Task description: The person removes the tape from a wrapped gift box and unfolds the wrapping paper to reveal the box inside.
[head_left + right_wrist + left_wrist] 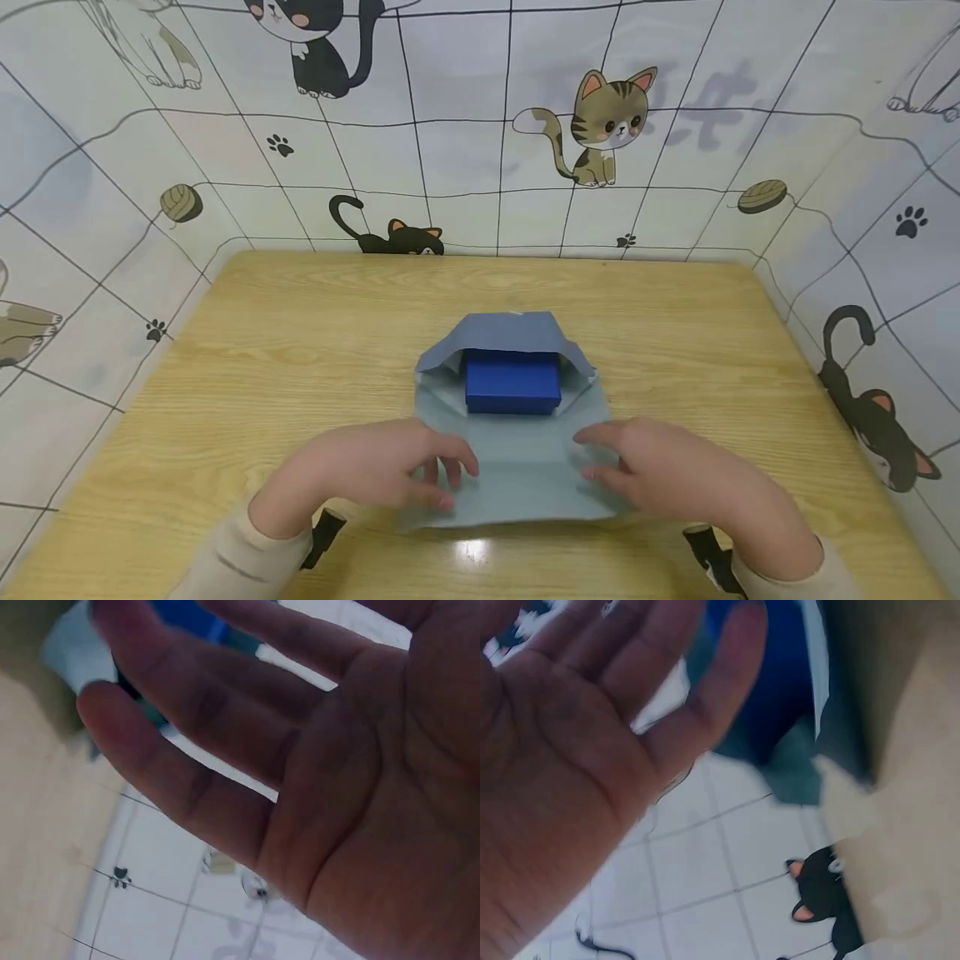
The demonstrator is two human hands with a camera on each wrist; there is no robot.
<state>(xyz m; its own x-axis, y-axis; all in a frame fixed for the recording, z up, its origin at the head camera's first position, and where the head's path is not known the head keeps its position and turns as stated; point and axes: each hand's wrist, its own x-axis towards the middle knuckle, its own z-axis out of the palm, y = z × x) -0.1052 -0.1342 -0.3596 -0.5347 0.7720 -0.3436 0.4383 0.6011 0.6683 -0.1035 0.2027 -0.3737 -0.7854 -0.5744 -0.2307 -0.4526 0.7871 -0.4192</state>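
A dark blue box (pixel 513 383) lies on a sheet of light blue-grey paper (pixel 517 483). The paper's far end is folded up and over the box's back edge, and its near part spreads flat toward the person. Over the paper's left side is the left hand (pixel 401 462), fingers loosely bent and holding nothing. On the opposite side, the right hand (pixel 645 458) has its fingertips over the paper's right part, also holding nothing. Whether the fingertips touch the paper I cannot tell. Both wrist views show palms with relaxed fingers, the blue box (pixel 191 616) partly hidden behind them.
The wooden table (pixel 315 342) reaches around the paper on all sides. A white grid-patterned covering (pixel 465 158) with cartoon cats stands along the back and both sides of the table. A dark strap (pixel 324 537) sits at the left wrist.
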